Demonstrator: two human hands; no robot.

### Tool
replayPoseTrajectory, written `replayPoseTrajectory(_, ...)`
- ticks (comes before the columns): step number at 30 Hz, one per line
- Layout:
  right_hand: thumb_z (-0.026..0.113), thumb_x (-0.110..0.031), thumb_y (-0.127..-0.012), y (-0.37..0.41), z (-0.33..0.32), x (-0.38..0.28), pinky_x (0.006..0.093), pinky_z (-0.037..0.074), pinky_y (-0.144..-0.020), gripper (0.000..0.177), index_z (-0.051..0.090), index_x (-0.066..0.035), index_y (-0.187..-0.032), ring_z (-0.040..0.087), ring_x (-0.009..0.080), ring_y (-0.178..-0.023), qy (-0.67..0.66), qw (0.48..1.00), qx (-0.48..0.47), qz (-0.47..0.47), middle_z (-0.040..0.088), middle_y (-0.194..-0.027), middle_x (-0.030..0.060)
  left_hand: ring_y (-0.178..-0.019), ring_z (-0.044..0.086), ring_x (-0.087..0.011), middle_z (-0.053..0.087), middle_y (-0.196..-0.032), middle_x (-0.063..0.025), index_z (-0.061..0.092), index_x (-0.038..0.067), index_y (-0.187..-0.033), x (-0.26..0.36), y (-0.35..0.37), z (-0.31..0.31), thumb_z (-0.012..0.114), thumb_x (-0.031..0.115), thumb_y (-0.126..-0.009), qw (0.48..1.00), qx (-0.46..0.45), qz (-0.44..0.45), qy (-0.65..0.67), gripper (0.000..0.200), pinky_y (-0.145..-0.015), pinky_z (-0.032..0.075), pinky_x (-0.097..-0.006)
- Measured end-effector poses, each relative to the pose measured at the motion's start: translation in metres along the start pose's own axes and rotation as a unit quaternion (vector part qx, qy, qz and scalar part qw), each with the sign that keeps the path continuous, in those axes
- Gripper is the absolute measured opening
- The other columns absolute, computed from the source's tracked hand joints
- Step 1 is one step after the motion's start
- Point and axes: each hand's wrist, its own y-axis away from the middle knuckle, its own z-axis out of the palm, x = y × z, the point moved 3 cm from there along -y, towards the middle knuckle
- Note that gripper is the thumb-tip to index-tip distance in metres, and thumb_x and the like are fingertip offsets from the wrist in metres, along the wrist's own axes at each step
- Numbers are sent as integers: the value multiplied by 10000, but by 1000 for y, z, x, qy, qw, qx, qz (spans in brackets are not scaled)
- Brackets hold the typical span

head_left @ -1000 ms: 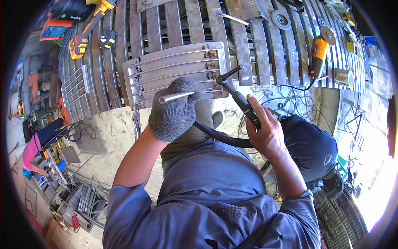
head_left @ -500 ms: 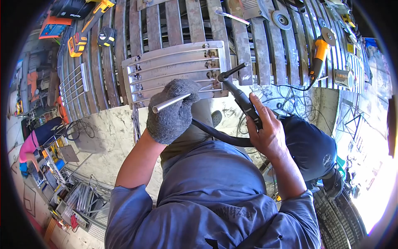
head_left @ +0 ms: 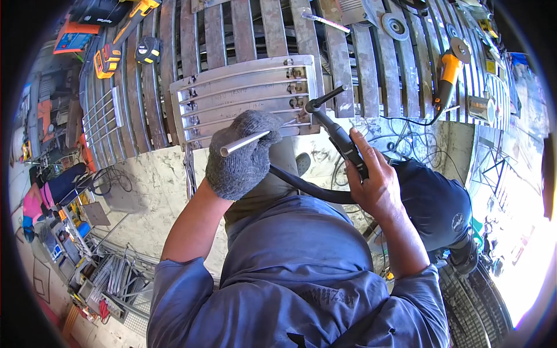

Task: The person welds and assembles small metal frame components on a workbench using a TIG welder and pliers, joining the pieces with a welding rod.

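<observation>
A grey knitted glove covers my left hand point(head_left: 241, 156), whose fingers are wrapped round a thin metal tube point(head_left: 243, 142). The tube's near end points down and left. In my bare right hand point(head_left: 376, 182) is a black TIG welding torch point(head_left: 342, 142), its head tilted up at the right side of a metal grille point(head_left: 243, 95). This grille has several parallel rods across a flat plate with handwritten marks, and lies at the edge of the slatted workbench point(head_left: 366, 75). The torch's black cable point(head_left: 307, 188) runs across my front below both hands. My left hand covers the grille's lower middle.
An orange angle grinder point(head_left: 449, 72) lies on the bench at right, near a metal can point(head_left: 480, 108). At left are a tape measure point(head_left: 148, 51), a yellow power tool point(head_left: 107, 61) and a smaller grille point(head_left: 103, 116). Another person point(head_left: 432, 203) crouches at my right; one more point(head_left: 49, 194) is at far left.
My left hand and the tube have shifted slightly right and up. The torch has barely moved. At far left, the other person has bent lower.
</observation>
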Motion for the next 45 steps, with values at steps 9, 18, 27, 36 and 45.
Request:
replayPoseTrajectory(9,763,-112,-998,1,0,1,502,630,-686,726,518,-189,-1677,757,381,-779,5,1000,-4,4,714,-972,169,-879,776,-401,763,-1005,-130,734,101,-1100,5,-2,-2,746,-13,-922,1000,-22,6,-10,212,-732,637,-459)
replayPoseTrajectory(18,765,-58,-985,-1,-2,-2,477,660,-778,711,539,-134,-1655,800,394,-921,10,999,-24,20,759,-1151,221,-954,782,-375,789,-1055,-165,778,48,-1149,-2,-1,-4,741,37,-1003,999,-21,-39,-19,151,-860,625,-438)
replayPoseTrajectory(27,761,-80,-995,-2,-2,-1,487,648,-735,717,527,-160,-1668,785,383,-851,4,1000,-11,6,744,-1065,199,-965,782,-373,790,-1072,-168,769,38,-1145,-6,-3,0,753,37,-992,999,-15,-24,19,154,-876,629,-438)
replayPoseTrajectory(36,763,-116,-1006,-2,-1,0,500,634,-687,722,514,-191,-1680,760,378,-783,8,1000,-5,-4,723,-982,177,-919,775,-396,781,-1040,-127,747,93,-1107,-5,-5,2,747,-9,-911,1000,6,11,-6,221,-794,641,-461)
replayPoseTrajectory(45,767,-125,-1004,-1,1,1,500,628,-675,728,511,-187,-1683,753,378,-760,14,1000,-12,-1,711,-950,171,-925,790,-364,789,-1059,-100,752,119,-1109,8,-7,-8,787,47,-933,999,22,17,-42,193,-778,644,-446)
